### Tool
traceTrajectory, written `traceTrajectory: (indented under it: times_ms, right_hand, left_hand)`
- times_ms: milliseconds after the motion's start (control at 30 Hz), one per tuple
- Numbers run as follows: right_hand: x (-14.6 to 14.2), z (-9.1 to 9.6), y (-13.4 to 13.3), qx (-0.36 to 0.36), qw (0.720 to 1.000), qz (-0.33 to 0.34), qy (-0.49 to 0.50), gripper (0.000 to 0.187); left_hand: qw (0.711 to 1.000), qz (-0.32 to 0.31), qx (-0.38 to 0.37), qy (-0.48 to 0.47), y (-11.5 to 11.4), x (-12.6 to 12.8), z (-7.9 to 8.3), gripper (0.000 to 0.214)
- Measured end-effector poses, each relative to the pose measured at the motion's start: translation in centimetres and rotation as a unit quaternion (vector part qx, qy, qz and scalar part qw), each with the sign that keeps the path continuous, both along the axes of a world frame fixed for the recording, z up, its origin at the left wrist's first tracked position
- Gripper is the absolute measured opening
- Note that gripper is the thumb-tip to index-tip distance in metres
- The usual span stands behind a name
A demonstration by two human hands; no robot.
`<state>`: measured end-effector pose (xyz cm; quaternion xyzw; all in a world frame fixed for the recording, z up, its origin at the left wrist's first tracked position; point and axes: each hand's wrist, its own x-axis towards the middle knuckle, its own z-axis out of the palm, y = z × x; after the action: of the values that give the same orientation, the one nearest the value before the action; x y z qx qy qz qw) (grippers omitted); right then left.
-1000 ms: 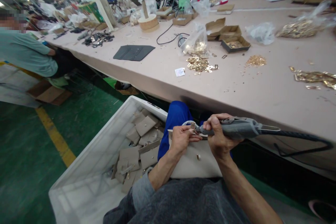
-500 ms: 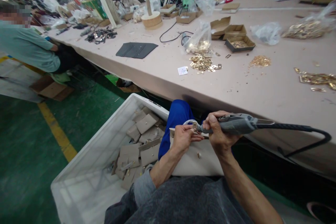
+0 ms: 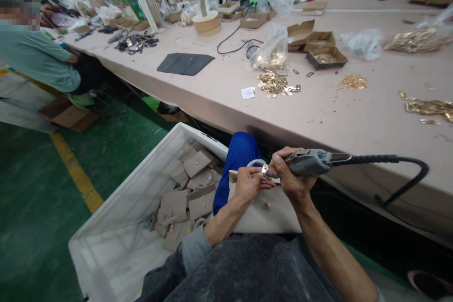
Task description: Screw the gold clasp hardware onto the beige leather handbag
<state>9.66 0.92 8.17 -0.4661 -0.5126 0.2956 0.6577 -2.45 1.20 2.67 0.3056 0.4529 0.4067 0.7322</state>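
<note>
Here the right hand (image 3: 292,177) is wrapped around the grey body of an electric screwdriver (image 3: 311,162), with its fingers curled firmly on the tool. The black cable of the tool leaves behind this hand and bends down past the table edge. The tip of the tool meets a small metal clasp (image 3: 264,169), which sits just in front of the right fingertips. The left hand (image 3: 248,185) pinches this clasp between thumb and forefinger, and the other fingers are bent under it. The clasp is at the upper edge of a cream leather bag flap (image 3: 264,212), which lies on the person's lap, directly below both hands. A second small metal piece shows on the flap, a little under the left fingers.

To the left of the left hand stands a white plastic crate (image 3: 123,217) with more beige leather pieces (image 3: 184,198) inside. Beyond the fingers, further from the person, is the long pink worktable (image 3: 318,113); on it lie heaps of gold metal fittings (image 3: 274,83) and a dark grey leather panel (image 3: 185,63). Another person in a green shirt (image 3: 35,61) sits far to the left.
</note>
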Motion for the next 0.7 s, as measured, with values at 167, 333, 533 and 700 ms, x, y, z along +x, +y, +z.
traceTrajectory:
  times_ms: [167, 333, 533, 700]
  right_hand:
    - [0.2, 0.3, 0.1, -0.013, 0.999, 0.045, 0.009, 0.021]
    - [0.2, -0.2, 0.3, 0.011, 0.995, 0.102, 0.015, 0.018]
    - [1.1, 2.1, 0.2, 0.003, 0.972, 0.215, 0.091, 0.014]
    - [4.9, 4.5, 1.1, 0.084, 0.946, 0.133, 0.284, 0.013]
  left_hand:
    - [1.000, 0.005, 0.012, 0.010, -0.2, 0.1, -0.6, 0.029]
    - [0.999, -0.009, 0.042, 0.026, -0.5, 0.4, -1.1, 0.036]
    - [0.998, -0.018, 0.059, 0.024, -0.8, 0.3, -1.6, 0.038]
    - [0.999, -0.005, 0.031, 0.024, -1.3, 0.0, -1.9, 0.040]
